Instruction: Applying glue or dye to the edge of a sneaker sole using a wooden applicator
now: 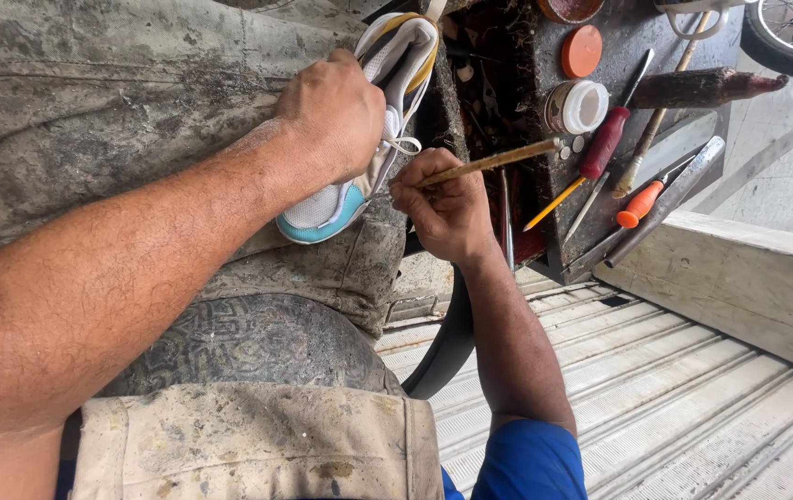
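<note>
A white sneaker (359, 139) with a pale blue toe and a yellow rim at its collar lies on the person's lap, on a stained, worn cloth (91, 102) that covers the knees. Its toe points toward the near side and its opening toward the far side, close to the edge of a dark tool tray (544, 213). The left hand (331, 116) is closed over the shoe's upper, pressing it down against the lap, fingers curled around the far side. The right hand (447, 208) sits just right of the shoe, its fingers pinched tight on a thin wooden-handled tool (493, 162) whose shaft slants up and right over the tray; the working end is hidden between the hand and the shoe's side, so I cannot tell if it touches.

Little free room lies between shoe and tray. In the tray, right of the hands, lie a red-handled screwdriver (605, 141), an orange-handled tool (639, 206), a yellow pencil-like stick (554, 204), a small jar with a white lid (577, 106) and an orange lid (581, 51). A long flat metal bar (669, 194) rests at the tray's right edge. A dark curved tyre strip (447, 347) bends down under the right forearm. To the near right, ribbed metal shutter slats (693, 398) leave open space, bounded on the far side by a pale concrete ledge (739, 278).
</note>
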